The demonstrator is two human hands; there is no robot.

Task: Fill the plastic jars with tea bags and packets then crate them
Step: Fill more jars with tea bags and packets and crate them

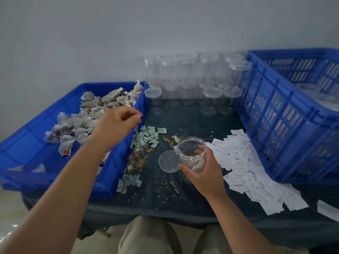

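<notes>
- The right hand is gripping an open plastic jar. The thumb is curling across the near wall, and the fingers are wrapping round the far side, where they are showing through the clear plastic.
- The jar is being held just above the worktop, slightly tilted, with its mouth facing up and towards the camera. A few tea bags are lying at its bottom.
- The left hand is hovering over the right rim of the blue tray with its fingers loosely curled downwards. Nothing is showing between them, though motion blur is softening the fingertips.
- A heap of grey tea bags with red tags is filling the far and middle part of the tray, under and beyond the left hand.
- The jar's clear lid is lying flat on the worktop, just to the left of the held jar.
- Small green-and-white packets are lying along the outside of the tray's right wall, between the tray and the held jar.
- Loose brown grains are lying scattered over the dark cloth near them.
- White printed packets are spreading in a loose pile to the right of the right hand, reaching the foot of the blue crate.
- Empty lidded jars are standing stacked two high against the wall, between tray and crate.
</notes>
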